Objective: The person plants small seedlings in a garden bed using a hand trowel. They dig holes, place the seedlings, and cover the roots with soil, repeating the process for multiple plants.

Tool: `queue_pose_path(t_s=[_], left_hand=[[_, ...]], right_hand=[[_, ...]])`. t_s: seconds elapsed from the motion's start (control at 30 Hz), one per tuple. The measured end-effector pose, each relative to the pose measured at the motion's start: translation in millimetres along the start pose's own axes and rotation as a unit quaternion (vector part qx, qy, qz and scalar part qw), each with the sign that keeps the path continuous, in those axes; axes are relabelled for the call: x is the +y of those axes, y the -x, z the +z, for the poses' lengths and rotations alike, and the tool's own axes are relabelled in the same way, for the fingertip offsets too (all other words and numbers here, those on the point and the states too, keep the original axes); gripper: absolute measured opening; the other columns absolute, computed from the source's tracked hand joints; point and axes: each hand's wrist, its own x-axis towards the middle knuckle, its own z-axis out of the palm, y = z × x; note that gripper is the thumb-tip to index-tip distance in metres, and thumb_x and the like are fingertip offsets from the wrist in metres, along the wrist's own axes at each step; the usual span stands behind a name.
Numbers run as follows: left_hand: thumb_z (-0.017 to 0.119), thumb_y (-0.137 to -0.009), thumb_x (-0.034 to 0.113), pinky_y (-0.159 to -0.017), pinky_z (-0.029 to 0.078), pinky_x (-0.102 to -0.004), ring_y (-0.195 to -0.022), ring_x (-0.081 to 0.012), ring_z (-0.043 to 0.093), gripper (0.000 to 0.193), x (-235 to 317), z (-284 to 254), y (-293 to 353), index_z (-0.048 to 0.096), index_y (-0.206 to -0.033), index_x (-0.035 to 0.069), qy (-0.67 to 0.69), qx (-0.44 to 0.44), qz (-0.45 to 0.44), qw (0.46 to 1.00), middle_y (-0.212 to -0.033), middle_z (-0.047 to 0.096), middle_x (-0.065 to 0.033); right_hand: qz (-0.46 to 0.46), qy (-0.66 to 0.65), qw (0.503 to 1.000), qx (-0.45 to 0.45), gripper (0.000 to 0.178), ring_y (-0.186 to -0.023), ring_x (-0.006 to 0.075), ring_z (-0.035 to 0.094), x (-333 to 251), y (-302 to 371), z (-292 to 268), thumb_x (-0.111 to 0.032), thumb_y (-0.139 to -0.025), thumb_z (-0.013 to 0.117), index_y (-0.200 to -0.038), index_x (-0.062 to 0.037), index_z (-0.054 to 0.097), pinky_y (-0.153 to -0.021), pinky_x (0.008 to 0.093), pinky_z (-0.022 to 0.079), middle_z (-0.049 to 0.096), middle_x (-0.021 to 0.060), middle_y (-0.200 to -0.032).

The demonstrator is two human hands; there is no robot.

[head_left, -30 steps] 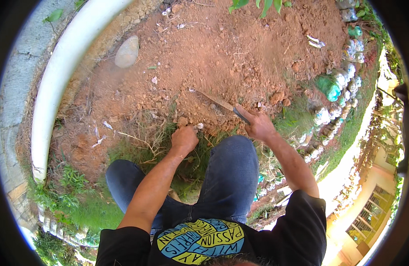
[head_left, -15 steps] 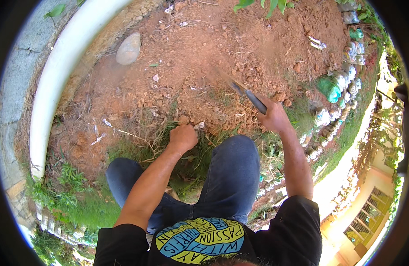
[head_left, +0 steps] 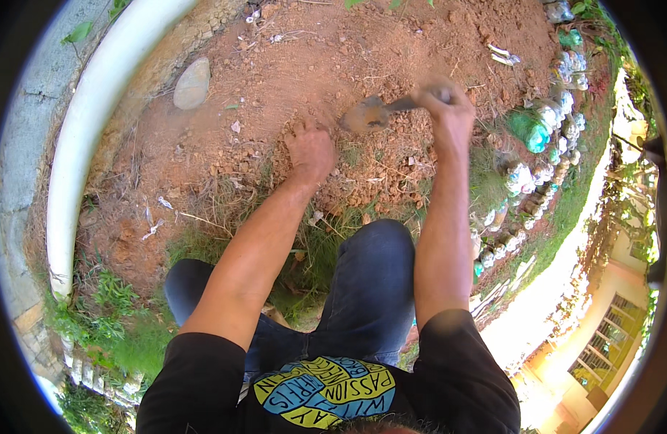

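My right hand (head_left: 447,110) grips the handle of a hand trowel (head_left: 365,116), slightly smeared by motion. Its soil-covered blade points left, at or just above the reddish-brown soil (head_left: 406,54); I cannot tell whether it touches. A short way left of the blade, my left hand (head_left: 311,150) is over the loose soil with its fingers spread downward. Nothing shows in that hand. Clods and dry grass (head_left: 250,189) lie between my hands and my bent knees.
A white pipe (head_left: 76,145) curves along a concrete edge (head_left: 18,159) at left, near a smooth stone (head_left: 192,84). Stuffed plastic bottles (head_left: 558,123) line the bed's right side. Green plants (head_left: 112,296) grow at lower left. A building (head_left: 601,362) stands at lower right.
My left hand has moved forward from the grass edge onto the soil, its fingers now spread. My right hand has moved forward, and the trowel has turned so its blade points left.
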Motion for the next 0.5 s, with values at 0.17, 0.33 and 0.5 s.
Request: queue_pose_path(t_s=[0.17,0.33,0.5], left_hand=[[0.063,-0.081,0.013,-0.097,0.04,-0.0492,-0.121,-0.0348,0.049,0.033,2,12,3,0.071,-0.111,-0.001,0.023,0.065,0.004,0.998,-0.132,0.05,-0.0179],[0.064,-0.076,0.01,-0.093,0.04,-0.0479,-0.116,-0.0306,0.052,0.031,-11,27,13,0.071,-0.104,-0.001,0.099,0.132,0.036,0.986,-0.122,0.056,-0.0136],[0.067,-0.073,0.006,-0.092,0.034,-0.0424,-0.112,-0.0288,0.052,0.028,-17,33,28,0.07,-0.1,0.0,0.145,0.144,0.077,0.976,-0.114,0.057,-0.0128]], right_hand=[[-0.011,-0.386,0.913,0.131,0.017,-0.061,0.0127,0.057,13,-46,73,0.002,-0.077,0.064,-0.09,-0.0057,0.056,-0.054,0.027,0.046,0.061,0.0057,-0.076],[0.016,-0.211,0.955,0.209,0.02,-0.054,0.0105,0.05,14,-56,98,0.006,-0.075,0.06,-0.085,-0.0071,0.048,-0.045,0.0246,0.038,0.055,0.0026,-0.07],[-0.046,-0.298,0.934,0.194,0.02,-0.051,0.0092,0.047,12,-48,103,0.006,-0.074,0.062,-0.08,-0.0071,0.049,-0.041,0.0277,0.039,0.055,0.0023,-0.071]])
